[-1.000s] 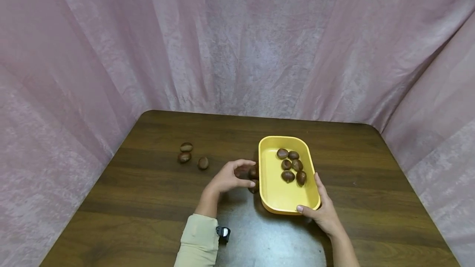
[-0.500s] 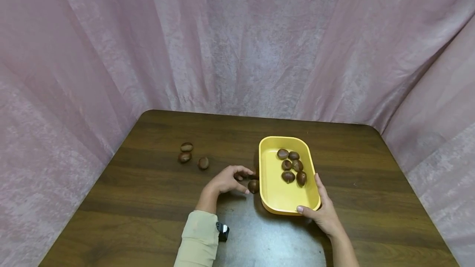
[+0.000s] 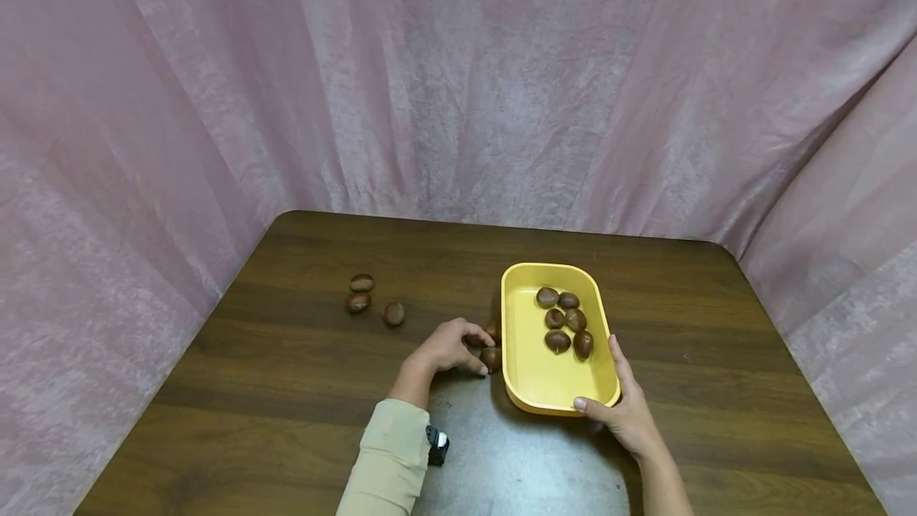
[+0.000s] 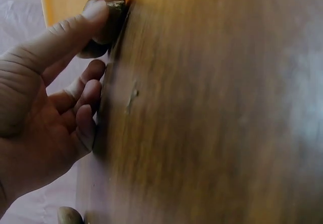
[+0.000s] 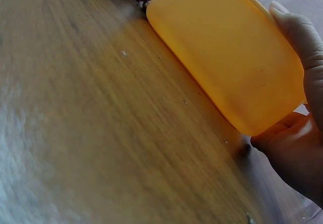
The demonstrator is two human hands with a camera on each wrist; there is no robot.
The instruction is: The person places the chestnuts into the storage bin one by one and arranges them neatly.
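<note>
My left hand [image 3: 447,346] is at the left wall of a yellow plastic tub [image 3: 530,385], thumb and index finger pinching a brown chestnut [image 3: 492,358]. In the left wrist view the thumb presses on that chestnut [image 4: 115,24], while the other fingers curl loosely near the tabletop. A second chestnut [image 4: 93,49] shows just behind it, partly hidden. My right hand [image 3: 627,412] grips the tub's near right corner, thumb over the rim and fingers along the outer side. Several chestnuts [image 3: 557,341] lie inside the tub, towards its far right part.
On the left of the brown wooden table [image 3: 286,373] lie two chestnuts [image 3: 358,302] close together, and a single chestnut [image 3: 394,314] just to their right. A pink curtain [image 3: 458,86] hangs behind the table and along both sides.
My left hand drew back slightly from the chestnuts beside the tub, then came in again and closed thumb and index finger on the nearer one. The right hand and tub stayed put.
</note>
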